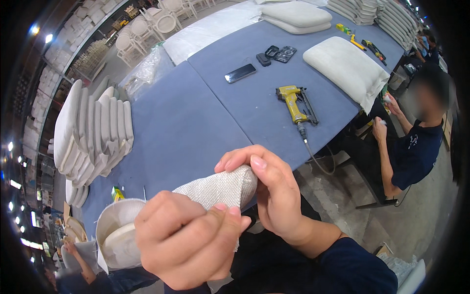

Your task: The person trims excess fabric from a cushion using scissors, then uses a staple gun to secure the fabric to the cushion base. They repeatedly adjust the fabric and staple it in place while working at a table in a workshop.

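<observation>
A seat cushion in beige woven fabric point(210, 191) is held up close in front of me, over the table's near edge. My left hand point(188, 235) pinches the fabric edge between thumb and forefinger near the cushion's corner. Around that rounded corner curls my right hand point(274, 188), its fingers on the far side and the palm against the end. The cushion's paler underside point(117, 235) shows left of my left hand, with loose fabric standing up around it. My left hand hides the cushion's middle.
On the blue-grey table point(171, 117) lie a yellow staple gun point(295, 104) with a hose, a phone point(240, 73), small black cases point(279, 54) and a pale cushion point(345, 68). Cushions are stacked at left point(93, 127). A seated person point(416, 142) works at right.
</observation>
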`<action>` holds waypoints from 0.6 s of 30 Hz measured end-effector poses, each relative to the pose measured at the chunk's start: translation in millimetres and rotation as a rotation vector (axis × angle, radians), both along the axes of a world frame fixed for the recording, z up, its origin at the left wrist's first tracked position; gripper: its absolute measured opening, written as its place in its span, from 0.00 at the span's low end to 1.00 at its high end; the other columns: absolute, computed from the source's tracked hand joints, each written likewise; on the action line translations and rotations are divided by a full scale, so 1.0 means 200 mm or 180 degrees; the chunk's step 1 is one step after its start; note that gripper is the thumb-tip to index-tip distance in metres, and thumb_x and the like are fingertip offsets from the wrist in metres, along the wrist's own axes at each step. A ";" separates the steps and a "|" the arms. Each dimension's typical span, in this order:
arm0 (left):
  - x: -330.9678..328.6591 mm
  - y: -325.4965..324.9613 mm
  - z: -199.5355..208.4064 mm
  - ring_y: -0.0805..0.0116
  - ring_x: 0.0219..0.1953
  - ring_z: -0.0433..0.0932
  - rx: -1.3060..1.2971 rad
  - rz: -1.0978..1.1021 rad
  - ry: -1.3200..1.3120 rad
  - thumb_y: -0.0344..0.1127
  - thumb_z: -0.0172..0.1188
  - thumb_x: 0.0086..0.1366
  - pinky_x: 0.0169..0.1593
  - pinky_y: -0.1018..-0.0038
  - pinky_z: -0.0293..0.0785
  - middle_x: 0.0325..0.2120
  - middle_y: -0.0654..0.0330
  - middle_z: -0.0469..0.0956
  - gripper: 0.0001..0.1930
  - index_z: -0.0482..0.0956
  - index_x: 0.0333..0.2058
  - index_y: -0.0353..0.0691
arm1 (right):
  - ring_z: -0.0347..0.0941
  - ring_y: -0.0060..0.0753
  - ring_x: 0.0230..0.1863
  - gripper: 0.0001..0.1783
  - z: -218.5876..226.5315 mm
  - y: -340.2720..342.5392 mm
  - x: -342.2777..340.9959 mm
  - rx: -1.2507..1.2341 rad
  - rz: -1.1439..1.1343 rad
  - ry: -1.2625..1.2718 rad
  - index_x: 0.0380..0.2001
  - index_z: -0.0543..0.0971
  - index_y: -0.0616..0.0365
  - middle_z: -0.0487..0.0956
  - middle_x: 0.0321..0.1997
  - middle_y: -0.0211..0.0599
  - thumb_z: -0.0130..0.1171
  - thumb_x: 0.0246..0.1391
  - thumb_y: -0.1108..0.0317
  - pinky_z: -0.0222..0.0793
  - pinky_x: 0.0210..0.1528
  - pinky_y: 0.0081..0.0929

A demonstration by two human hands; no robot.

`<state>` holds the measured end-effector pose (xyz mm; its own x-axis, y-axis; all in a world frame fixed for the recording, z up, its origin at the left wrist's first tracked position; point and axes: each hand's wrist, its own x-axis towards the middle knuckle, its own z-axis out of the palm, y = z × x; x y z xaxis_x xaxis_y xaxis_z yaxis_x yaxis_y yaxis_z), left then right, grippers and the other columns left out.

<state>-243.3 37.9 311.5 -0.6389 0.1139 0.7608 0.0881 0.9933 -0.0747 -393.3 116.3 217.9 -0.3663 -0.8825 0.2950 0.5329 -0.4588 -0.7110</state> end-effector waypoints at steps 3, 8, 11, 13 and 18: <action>0.00 -0.01 0.02 0.64 0.24 0.70 0.0263 0.0190 0.0087 0.31 0.79 0.38 0.27 0.70 0.61 0.23 0.62 0.82 0.16 0.90 0.30 0.38 | 0.77 0.32 0.61 0.13 0.00 0.00 0.03 -0.0052 -0.0075 -0.0425 0.57 0.79 0.62 0.83 0.58 0.43 0.55 0.76 0.69 0.69 0.68 0.33; -0.03 -0.04 0.02 0.65 0.24 0.70 0.0372 0.0196 -0.0014 0.31 0.80 0.41 0.29 0.70 0.62 0.25 0.61 0.84 0.14 0.89 0.30 0.37 | 0.77 0.36 0.64 0.18 -0.12 -0.06 0.12 -0.0511 -0.1065 0.0170 0.62 0.76 0.61 0.83 0.61 0.49 0.61 0.74 0.69 0.68 0.71 0.36; 0.00 -0.09 0.03 0.67 0.23 0.70 -0.0072 -0.0233 -0.0147 0.30 0.79 0.41 0.28 0.71 0.60 0.26 0.60 0.84 0.14 0.89 0.31 0.35 | 0.75 0.40 0.69 0.19 -0.19 -0.08 0.11 -0.0720 -0.1192 0.0685 0.62 0.77 0.61 0.82 0.64 0.51 0.64 0.73 0.68 0.65 0.74 0.40; -0.01 -0.09 0.00 0.68 0.23 0.69 -0.0076 -0.0362 -0.0133 0.30 0.77 0.41 0.27 0.72 0.58 0.25 0.60 0.84 0.15 0.90 0.31 0.33 | 0.73 0.43 0.71 0.20 -0.24 -0.11 0.05 -0.0927 -0.1595 0.1411 0.62 0.77 0.62 0.81 0.66 0.51 0.65 0.72 0.67 0.64 0.75 0.42; -0.04 -0.09 -0.05 0.69 0.24 0.69 -0.0295 -0.0492 0.0248 0.30 0.71 0.39 0.26 0.73 0.56 0.24 0.60 0.83 0.15 0.90 0.31 0.32 | 0.73 0.45 0.71 0.30 -0.06 -0.05 0.06 -0.0420 -0.0863 0.0611 0.68 0.74 0.63 0.83 0.62 0.47 0.70 0.68 0.62 0.63 0.75 0.44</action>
<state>-251.1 19.2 300.8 -0.5479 0.2780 0.7890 0.2296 0.9569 -0.1777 -380.8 105.6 205.1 -0.5089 -0.7105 0.4860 0.2416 -0.6598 -0.7116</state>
